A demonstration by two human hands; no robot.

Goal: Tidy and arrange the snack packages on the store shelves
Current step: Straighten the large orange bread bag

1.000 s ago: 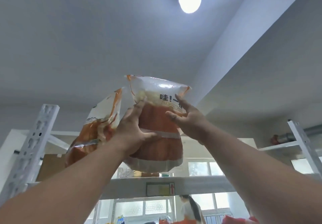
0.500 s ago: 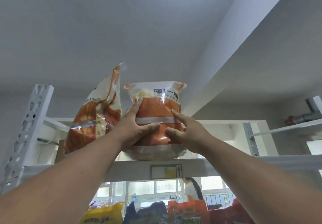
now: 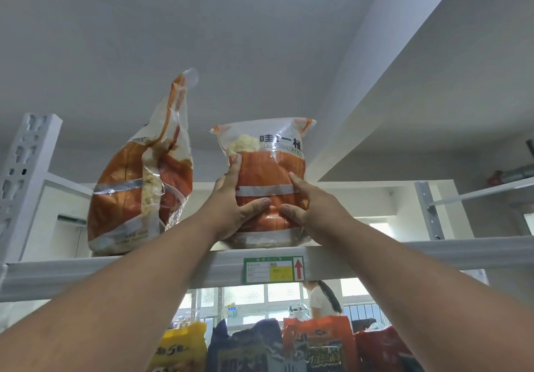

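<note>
— So how far along does the shelf tidying look?

— Partway, at a guess. An orange snack bag point(image 3: 268, 181) stands upright on the top shelf point(image 3: 115, 270), its base just behind the front lip, right above the shelf label point(image 3: 273, 269). Both hands hold it: the left hand point(image 3: 231, 207) is wrapped round its left side, fingers reaching up and thumb pressed across the front; the right hand point(image 3: 312, 207) clasps its right side the same way, and the two thumbs nearly meet.

— Is anything else done up there?

— A second orange bag point(image 3: 138, 192) sits to the left, near but apart from the first. It slumps and twists, its top corner sticking up, so it probably needs straightening.

— And the rest?

— The bag in hand has yet to be let go. Below, a yellow package point(image 3: 182, 348), a dark blue package point(image 3: 245, 348) and an orange-red package point(image 3: 320, 345) crowd the lower shelf; whether those are in order cannot be told, since only their tops show.

— What stands in the way?

— Mostly the height: both arms stretch overhead. A white upright post point(image 3: 23, 175) bounds the left end. A person in white point(image 3: 320, 299) stands well beyond the rack, out of the way.
</note>
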